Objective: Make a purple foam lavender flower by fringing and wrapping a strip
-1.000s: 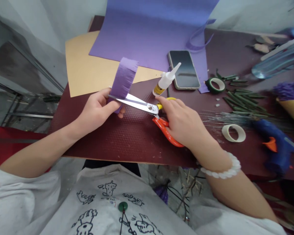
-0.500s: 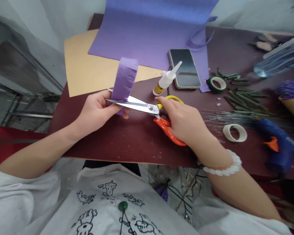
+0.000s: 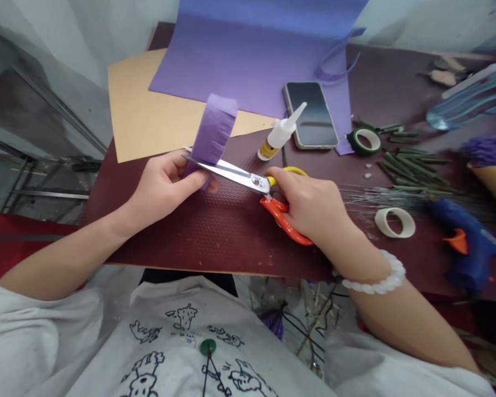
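Note:
Between the thumb and fingers of my left hand (image 3: 165,184) is the lower end of a purple paper strip (image 3: 215,129). The strip curls upward, and its right edge is snipped into a fringe. My right hand (image 3: 310,201) grips scissors (image 3: 242,175) with one yellow and one red-orange handle. Their blades lie around the strip, just above my left thumb, with the tips poking out past its left edge. The blades are slightly parted. A white glue bottle (image 3: 276,138) stands upright just beyond the scissors.
Behind the bottle lies a phone (image 3: 312,116) on a large purple sheet (image 3: 248,60), with a tan sheet (image 3: 149,116) at left. To the right are green tape (image 3: 364,141), green stems (image 3: 413,168), a white tape roll (image 3: 395,223), thin wires (image 3: 367,199) and a blue glue gun (image 3: 471,242).
The scissor blades have closed further across the strip, and their tips have risen slightly. The strip's upper curl has shifted a little to the right. My left hand stays nearly in place.

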Motion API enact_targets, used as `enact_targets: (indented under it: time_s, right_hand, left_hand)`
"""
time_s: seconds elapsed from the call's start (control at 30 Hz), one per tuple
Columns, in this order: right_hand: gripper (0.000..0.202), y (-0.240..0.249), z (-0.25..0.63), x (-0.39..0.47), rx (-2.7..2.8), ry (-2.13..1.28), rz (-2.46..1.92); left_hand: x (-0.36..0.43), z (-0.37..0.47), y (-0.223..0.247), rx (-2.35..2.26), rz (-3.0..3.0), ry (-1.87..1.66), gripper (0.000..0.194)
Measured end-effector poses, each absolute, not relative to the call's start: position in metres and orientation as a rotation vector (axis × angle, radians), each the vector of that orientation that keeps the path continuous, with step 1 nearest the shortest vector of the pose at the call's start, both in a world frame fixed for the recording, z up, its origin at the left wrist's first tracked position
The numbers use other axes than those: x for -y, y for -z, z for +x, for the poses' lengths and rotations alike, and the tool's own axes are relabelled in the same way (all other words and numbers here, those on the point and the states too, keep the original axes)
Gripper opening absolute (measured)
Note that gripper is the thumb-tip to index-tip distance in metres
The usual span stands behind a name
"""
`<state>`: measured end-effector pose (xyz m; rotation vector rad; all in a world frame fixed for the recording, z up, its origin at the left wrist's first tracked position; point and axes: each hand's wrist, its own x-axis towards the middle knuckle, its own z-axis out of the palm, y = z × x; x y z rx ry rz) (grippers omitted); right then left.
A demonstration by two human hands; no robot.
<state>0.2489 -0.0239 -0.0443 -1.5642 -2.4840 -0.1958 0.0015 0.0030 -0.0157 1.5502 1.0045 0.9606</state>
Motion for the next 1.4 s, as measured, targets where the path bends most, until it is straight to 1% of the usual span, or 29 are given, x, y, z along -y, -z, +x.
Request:
enact_targets:
  time_s: [0.17, 0.37, 0.6, 0.67, 0.8, 0.87, 1.0, 1.23, 1.4]
  right_hand:
    - [0.038, 0.045, 0.249, 0.024, 2.477, 0.18, -1.545]
    - [0.036, 0.047, 0.25, 0.024, 2.473, 0.178, -1.532]
    - [0.037, 0.046, 0.249, 0.025, 2.473, 0.173, -1.554]
    - [0.042, 0.046, 0.248, 0.025, 2.467, 0.193, -1.518]
    - [0.059, 0.048, 0.247, 0.021, 2.452, 0.214, -1.435]
    - [0.061, 0.05, 0.248, 0.02, 2.467, 0.178, -1.421]
    - [0.059, 0.05, 0.25, 0.02, 2.493, 0.087, -1.459]
    - [0.058, 0.046, 0.249, 0.021, 2.498, 0.075, -1.497]
    - [0.055, 0.045, 0.248, 0.021, 2.502, 0.074, -1.502]
  left_hand:
    - [-0.003, -0.001, 0.014, -1.075, 1.649, -0.972, 0.01]
    - [-0.003, -0.001, 0.014, -1.012, 1.629, -0.957, 0.015]
    - [-0.003, -0.001, 0.015, -0.954, 1.566, -0.967, 0.013]
    - [-0.004, -0.002, 0.018, -0.908, 1.555, -1.013, 0.011]
    - [-0.009, -0.004, 0.024, -0.777, 1.543, -1.128, 0.01]
    - [-0.009, -0.004, 0.024, -0.791, 1.551, -1.108, 0.01]
    - [-0.005, -0.004, 0.021, -0.848, 1.533, -1.047, 0.005]
    - [-0.004, -0.003, 0.018, -0.861, 1.553, -1.019, 0.01]
    - [-0.003, -0.002, 0.015, -0.904, 1.56, -1.017, 0.007]
